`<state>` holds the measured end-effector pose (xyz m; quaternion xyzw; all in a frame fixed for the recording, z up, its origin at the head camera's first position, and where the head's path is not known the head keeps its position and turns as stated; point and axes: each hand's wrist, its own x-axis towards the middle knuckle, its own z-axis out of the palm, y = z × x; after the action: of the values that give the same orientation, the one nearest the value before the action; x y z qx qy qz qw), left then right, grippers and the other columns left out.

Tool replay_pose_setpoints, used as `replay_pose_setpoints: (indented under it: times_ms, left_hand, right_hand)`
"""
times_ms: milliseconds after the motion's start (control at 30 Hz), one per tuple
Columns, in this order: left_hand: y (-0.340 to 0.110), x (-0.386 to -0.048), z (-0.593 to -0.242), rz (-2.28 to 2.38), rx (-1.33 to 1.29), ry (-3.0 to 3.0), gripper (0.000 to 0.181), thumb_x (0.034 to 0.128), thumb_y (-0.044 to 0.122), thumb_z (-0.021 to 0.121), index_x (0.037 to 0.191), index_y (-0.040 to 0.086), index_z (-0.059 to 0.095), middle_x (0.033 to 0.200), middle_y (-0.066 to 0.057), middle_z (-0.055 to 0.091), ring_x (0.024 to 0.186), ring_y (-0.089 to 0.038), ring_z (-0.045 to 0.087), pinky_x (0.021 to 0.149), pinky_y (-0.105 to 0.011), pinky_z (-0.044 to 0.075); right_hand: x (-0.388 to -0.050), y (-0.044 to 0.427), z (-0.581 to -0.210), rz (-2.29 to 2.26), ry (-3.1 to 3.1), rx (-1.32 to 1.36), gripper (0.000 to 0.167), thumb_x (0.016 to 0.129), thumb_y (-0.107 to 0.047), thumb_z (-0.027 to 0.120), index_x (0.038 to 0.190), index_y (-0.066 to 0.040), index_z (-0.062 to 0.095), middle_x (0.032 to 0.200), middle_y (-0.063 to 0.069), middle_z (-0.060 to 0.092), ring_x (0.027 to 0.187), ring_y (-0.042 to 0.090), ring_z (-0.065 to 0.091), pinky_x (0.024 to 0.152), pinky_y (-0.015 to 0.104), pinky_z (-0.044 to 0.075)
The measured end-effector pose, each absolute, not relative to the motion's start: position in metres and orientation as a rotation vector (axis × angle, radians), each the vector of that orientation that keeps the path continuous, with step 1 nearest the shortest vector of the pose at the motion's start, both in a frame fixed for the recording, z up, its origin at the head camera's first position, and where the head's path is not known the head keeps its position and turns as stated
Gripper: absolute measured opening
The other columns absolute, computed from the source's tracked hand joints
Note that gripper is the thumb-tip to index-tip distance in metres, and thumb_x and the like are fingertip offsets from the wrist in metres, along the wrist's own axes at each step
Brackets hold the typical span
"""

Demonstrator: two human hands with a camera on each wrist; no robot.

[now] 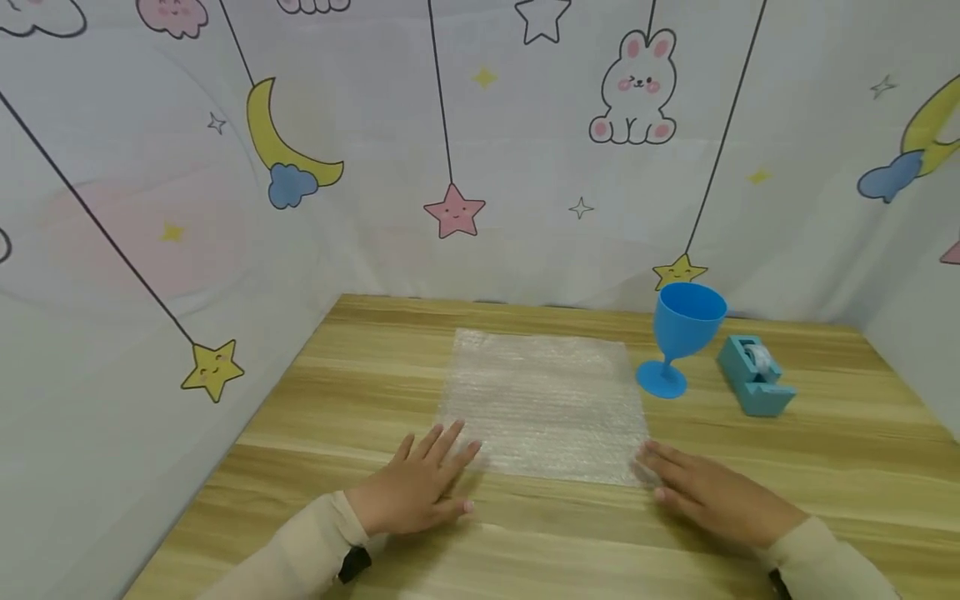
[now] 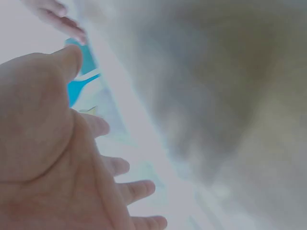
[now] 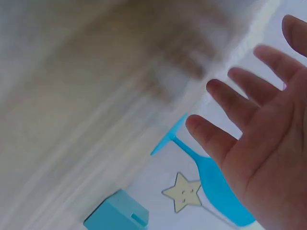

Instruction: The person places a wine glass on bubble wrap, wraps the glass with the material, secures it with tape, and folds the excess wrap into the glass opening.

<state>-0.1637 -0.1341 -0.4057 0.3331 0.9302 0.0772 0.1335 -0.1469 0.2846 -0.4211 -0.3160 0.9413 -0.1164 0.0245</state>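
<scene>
A square sheet of bubble wrap (image 1: 547,404) lies flat on the wooden table. At its lower left corner is the left hand (image 1: 420,483), palm down with fingers spread. The right hand (image 1: 716,496) is at the lower right corner, its fingers straight and close together. Neither hand holds anything. Both palms show in the wrist views, the left hand (image 2: 72,143) with its thumb raised and the right hand (image 3: 264,129) with fingers apart. Whether the fingertips touch the sheet, I cannot tell.
A blue goblet (image 1: 686,321) stands upright right of the sheet's upper corner. Beside it on the right sits a teal tape dispenser (image 1: 761,392) with a roll of clear tape. White cloth walls (image 1: 525,267) with printed stars, moons and a rabbit enclose the table (image 1: 555,533).
</scene>
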Motion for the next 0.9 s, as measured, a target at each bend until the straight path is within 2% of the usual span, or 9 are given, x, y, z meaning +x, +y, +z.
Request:
replay_pose_setpoints:
  times_ms: [100,200,267,367,467,667,800,900]
  left_hand:
    - [-0.124,-0.172,-0.384,0.302,1.012,2.695,0.075,0.0974,0.053,0.045,0.156,0.02,0.013,0.162,-0.014,0.007,0.146,-0.041,0.016,0.111,-0.065,0.019]
    - [-0.103,-0.184,-0.361,0.433,1.062,2.688,0.075,0.0968,0.051,0.049,0.156,0.021,0.013,0.162,-0.009,0.013,0.146,-0.033,0.021,0.114,-0.057,0.022]
    - [-0.084,-0.196,-0.349,0.551,1.086,2.688,0.075,0.0966,0.049,0.051,0.156,0.021,0.015,0.161,-0.006,0.017,0.146,-0.027,0.023,0.115,-0.051,0.025]
    - [-0.048,-0.219,-0.341,0.74,1.115,2.678,0.076,0.0963,0.048,0.052,0.156,0.021,0.013,0.161,-0.002,0.018,0.147,-0.023,0.022,0.116,-0.045,0.026]
    - [-0.009,-0.246,-0.338,0.943,1.091,2.651,0.08,0.0949,0.049,0.054,0.156,0.026,0.008,0.161,0.001,0.016,0.148,-0.022,0.018,0.117,-0.046,0.024]
    - [0.062,-0.289,-0.352,1.345,0.889,2.52,0.09,0.0892,0.044,0.065,0.156,0.03,0.006,0.161,0.0,0.02,0.146,-0.025,0.023,0.112,-0.054,0.03]
    - [0.1,-0.302,-0.367,1.497,0.753,2.404,0.094,0.0866,0.04,0.07,0.155,0.032,0.006,0.159,-0.001,0.025,0.145,-0.026,0.027,0.109,-0.056,0.032]
    - [0.127,-0.305,-0.374,1.539,0.731,2.369,0.095,0.0852,0.039,0.072,0.156,0.028,0.009,0.158,-0.002,0.028,0.144,-0.028,0.03,0.109,-0.056,0.033]
  right_hand:
    - [-0.147,0.288,-0.407,-0.504,2.891,-0.823,0.055,0.102,-0.041,0.043,0.15,-0.014,0.035,0.151,0.018,0.037,0.131,0.04,0.045,0.098,0.056,0.043]
    - [-0.149,0.295,-0.391,-0.678,2.872,-0.657,0.059,0.101,-0.042,0.044,0.152,-0.016,0.029,0.152,0.021,0.034,0.129,0.047,0.043,0.093,0.061,0.043]
    - [-0.154,0.3,-0.383,-0.813,2.879,-0.568,0.059,0.102,-0.04,0.044,0.153,-0.016,0.027,0.151,0.023,0.034,0.128,0.049,0.043,0.092,0.064,0.043]
    - [-0.165,0.307,-0.377,-1.04,2.905,-0.525,0.057,0.103,-0.031,0.043,0.152,-0.01,0.024,0.15,0.026,0.034,0.126,0.049,0.044,0.091,0.064,0.043]
    - [-0.18,0.313,-0.372,-1.277,2.919,-0.431,0.06,0.104,-0.03,0.043,0.154,-0.008,0.019,0.15,0.025,0.033,0.127,0.046,0.042,0.095,0.062,0.041]
    - [-0.206,0.32,-0.362,-1.641,2.74,-0.119,0.082,0.099,-0.047,0.046,0.156,-0.019,-0.005,0.159,0.019,0.013,0.141,0.046,0.022,0.104,0.066,0.029]
    - [-0.221,0.324,-0.363,-1.72,2.67,-0.052,0.087,0.097,-0.048,0.049,0.155,-0.019,-0.01,0.161,0.018,0.007,0.144,0.045,0.018,0.109,0.062,0.028]
    - [-0.228,0.331,-0.366,-1.737,2.656,-0.033,0.089,0.097,-0.047,0.051,0.155,-0.02,-0.011,0.161,0.017,0.006,0.144,0.045,0.018,0.109,0.059,0.031]
